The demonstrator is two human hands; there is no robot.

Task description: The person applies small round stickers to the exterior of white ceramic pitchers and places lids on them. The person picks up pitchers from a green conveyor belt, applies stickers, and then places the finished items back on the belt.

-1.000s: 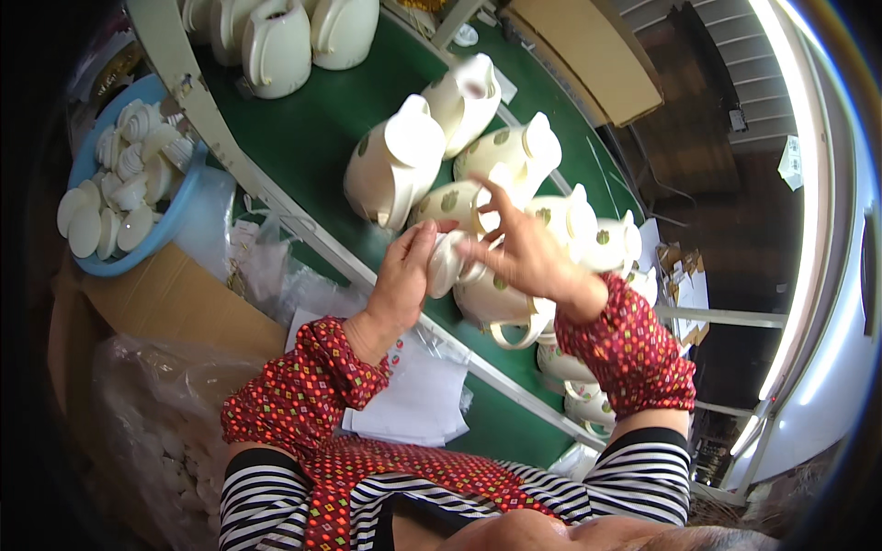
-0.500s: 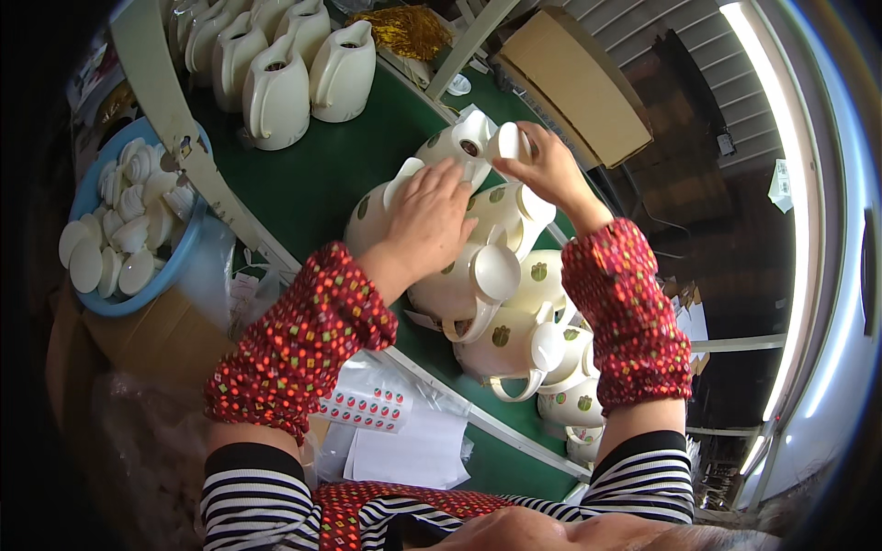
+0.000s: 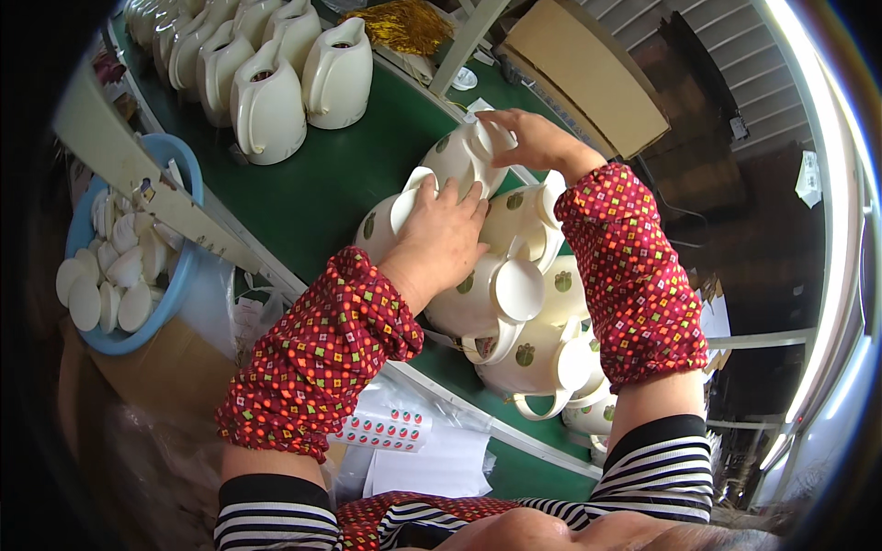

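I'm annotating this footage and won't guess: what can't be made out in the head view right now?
All in the head view:
Inside of the cream, green-patterned jug: blocked by the round white lid and right hand.
Surface under the left hand: covered by that hand.
Farthest tall cream jugs, upper left: cut off by the upper edge.
Whatever lies lowest in the round light-blue basin: buried under piled white lids.

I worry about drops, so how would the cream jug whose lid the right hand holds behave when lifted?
The cream jug is probably stiff, given its even, rounded form. Its smooth look suggests it could be slippery. The lid, a separate piece gripped by the right hand, might slip off if tilted.
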